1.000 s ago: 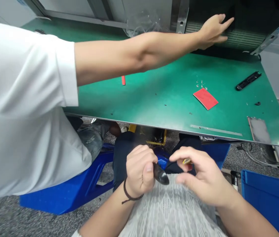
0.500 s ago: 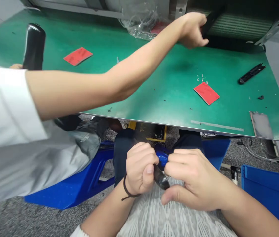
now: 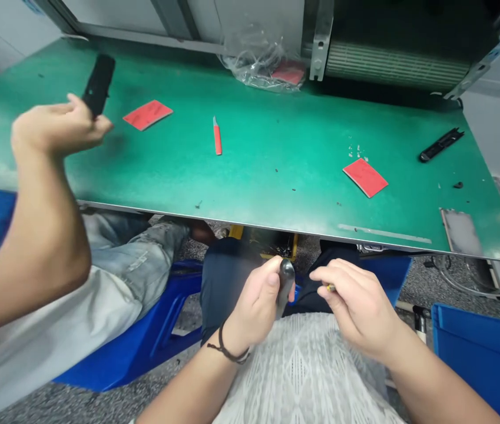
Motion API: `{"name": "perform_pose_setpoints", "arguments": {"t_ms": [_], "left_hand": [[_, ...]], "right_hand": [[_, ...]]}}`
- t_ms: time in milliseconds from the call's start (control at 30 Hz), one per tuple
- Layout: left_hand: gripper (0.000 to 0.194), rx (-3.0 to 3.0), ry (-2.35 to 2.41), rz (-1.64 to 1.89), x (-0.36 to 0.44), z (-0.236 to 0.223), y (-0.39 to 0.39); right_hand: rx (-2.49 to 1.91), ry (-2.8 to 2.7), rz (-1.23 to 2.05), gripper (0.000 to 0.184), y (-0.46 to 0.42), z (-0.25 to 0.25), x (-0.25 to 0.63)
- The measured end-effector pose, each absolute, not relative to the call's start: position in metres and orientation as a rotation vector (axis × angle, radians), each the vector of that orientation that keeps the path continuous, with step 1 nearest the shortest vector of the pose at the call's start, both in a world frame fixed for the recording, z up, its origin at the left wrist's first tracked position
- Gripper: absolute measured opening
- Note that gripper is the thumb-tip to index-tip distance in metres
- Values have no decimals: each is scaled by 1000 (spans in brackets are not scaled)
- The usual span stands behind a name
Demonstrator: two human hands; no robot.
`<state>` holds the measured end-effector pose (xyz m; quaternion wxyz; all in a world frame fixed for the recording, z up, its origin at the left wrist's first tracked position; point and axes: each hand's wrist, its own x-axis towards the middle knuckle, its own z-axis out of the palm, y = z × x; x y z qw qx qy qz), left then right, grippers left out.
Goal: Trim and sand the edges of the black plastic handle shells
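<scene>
Above my lap, my left hand (image 3: 258, 300) is wrapped round a glossy black elongated plastic part (image 3: 285, 277), its rounded end pointing up. My right hand (image 3: 356, 300) is a short way to the right, apart from the part. Thumb and fingers there pinch a small thing with a yellowish end (image 3: 331, 288); most of it is hidden, so its kind does not show. On the left, a co-worker's hand (image 3: 59, 126) holds a black long plastic part (image 3: 99, 82) over the green table (image 3: 250, 188).
A red abrasive-looking pad (image 3: 148, 115) and a red-handled knife (image 3: 217, 138) lie on the table, with another red pad (image 3: 365, 177) further right. Beyond are a black plastic piece (image 3: 441, 145), a clear bag (image 3: 258, 70) and a conveyor (image 3: 395, 68). A blue bin (image 3: 483, 359) stands right.
My hands have moved apart, and the black part now points upward in my left hand. The co-worker's arm has drawn back from the conveyor to the left, uncovering the red-handled knife.
</scene>
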<state>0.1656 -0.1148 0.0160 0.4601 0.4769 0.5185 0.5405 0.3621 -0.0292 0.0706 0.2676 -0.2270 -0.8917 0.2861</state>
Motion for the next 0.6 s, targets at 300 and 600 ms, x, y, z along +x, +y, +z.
{"name": "perform_pose_setpoints", "arguments": {"t_ms": [300,600], "left_hand": [[54,1196,1180,1318,175,33,-119],[53,1427,1238,1316,171,39,-122]], "right_hand": [[-574,-2594,587,49,-9,87,360],[-625,-2673,655,65,-10,98,347]]}}
